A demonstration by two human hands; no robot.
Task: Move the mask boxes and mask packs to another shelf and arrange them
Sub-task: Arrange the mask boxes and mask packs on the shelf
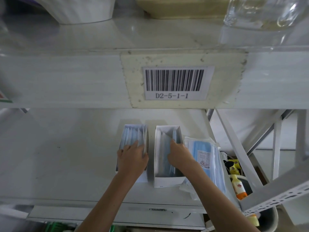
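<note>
**Both hands in open mask boxes, lower centre of frame**

- Shelf point(66, 156): white, spanning the lower half of the frame, below a beam with a barcode label point(174, 82) reading D2-5-1-1 at centre.
- Left box point(132, 131): open-topped, lower centre, filled with pale blue masks standing on edge.
- Left hand point(132, 159): laid over the near part of the left box, fingers spread on the mask edges, thumb at the box's right wall. Grip: loose and wide, pressing on the masks; closure around any one mask cannot be told.
- Right box point(167, 179): open-topped, just beside the left box, a narrow gap between; partly filled.
- Right hand point(178, 153): reaching into the right box near its right wall, fingers narrowed onto the masks inside; fingertips blurred, so a firm hold cannot be told.
- Mask pack point(206, 156): clear wrapper, blue masks, printed label; flat on the shelf, touching the right box's right side, lower right of centre.
- Bottles point(238, 185): yellow and orange, on a lower level at lower right.
</note>
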